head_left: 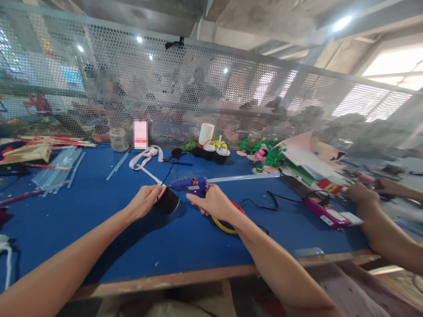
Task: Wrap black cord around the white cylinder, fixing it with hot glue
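My left hand [147, 201] pinches the rim of a small black cup [168, 201], which is tilted over on its side above the blue table. A white ribbon [147, 169] runs from the cup's rim to a loose heap farther back. In my right hand [213, 201] is a blue glue gun [190, 185], its nozzle close to the cup's rim; whether it touches I cannot tell. A long clear glue stick [244, 178] sticks out of the gun's back end. Beneath my right wrist lies a yellow and red ring [226, 225], partly hidden.
Several loose glue sticks [57, 169] lie at the left. Along the back stand a glass jar [119, 139], a phone [141, 134] and small black pots [221, 155]. A purple power strip [325, 213] and a co-worker's arm [380, 224] are at the right. Mesh [165, 92] closes the back.
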`<state>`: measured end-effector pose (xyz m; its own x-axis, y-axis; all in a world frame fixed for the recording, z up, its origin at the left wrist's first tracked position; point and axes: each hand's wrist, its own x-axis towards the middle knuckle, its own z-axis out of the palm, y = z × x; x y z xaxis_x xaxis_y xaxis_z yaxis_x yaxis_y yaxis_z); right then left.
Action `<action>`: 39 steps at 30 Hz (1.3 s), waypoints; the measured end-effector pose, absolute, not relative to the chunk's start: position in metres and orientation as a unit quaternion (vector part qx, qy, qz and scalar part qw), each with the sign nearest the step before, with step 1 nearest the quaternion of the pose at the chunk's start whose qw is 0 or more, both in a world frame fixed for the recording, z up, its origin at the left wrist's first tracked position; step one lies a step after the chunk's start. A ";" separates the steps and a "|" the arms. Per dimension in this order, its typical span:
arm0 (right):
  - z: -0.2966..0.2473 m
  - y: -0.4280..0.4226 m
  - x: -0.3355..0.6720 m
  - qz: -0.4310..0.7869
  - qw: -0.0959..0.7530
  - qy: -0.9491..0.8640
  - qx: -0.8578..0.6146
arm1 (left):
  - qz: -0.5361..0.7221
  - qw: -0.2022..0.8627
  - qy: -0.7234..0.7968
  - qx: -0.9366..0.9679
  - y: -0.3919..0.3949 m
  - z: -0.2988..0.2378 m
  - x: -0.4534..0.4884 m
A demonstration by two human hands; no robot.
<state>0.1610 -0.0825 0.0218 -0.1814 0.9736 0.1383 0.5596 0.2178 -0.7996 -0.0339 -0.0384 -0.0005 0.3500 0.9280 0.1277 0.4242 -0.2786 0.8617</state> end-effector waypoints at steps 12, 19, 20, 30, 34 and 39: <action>0.022 -0.081 0.161 0.318 0.326 -0.696 -0.555 | 0.321 0.369 0.462 0.740 -0.037 -0.002 -0.034; 0.022 -0.081 0.162 0.323 0.322 -0.696 -0.554 | 0.319 0.374 0.457 0.741 -0.039 -0.001 -0.035; 0.022 -0.080 0.162 0.322 0.325 -0.697 -0.553 | 0.319 0.374 0.457 0.741 -0.039 -0.001 -0.034; 0.024 -0.092 0.156 0.284 0.323 -0.734 -0.526 | 0.323 0.370 0.469 0.734 -0.037 0.000 -0.034; 0.024 -0.094 0.154 0.222 0.318 -0.770 -0.506 | 0.321 0.371 0.468 0.735 -0.035 -0.001 -0.035; 0.020 -0.094 0.154 0.188 0.315 -0.797 -0.479 | 0.321 0.374 0.467 0.734 -0.037 -0.001 -0.035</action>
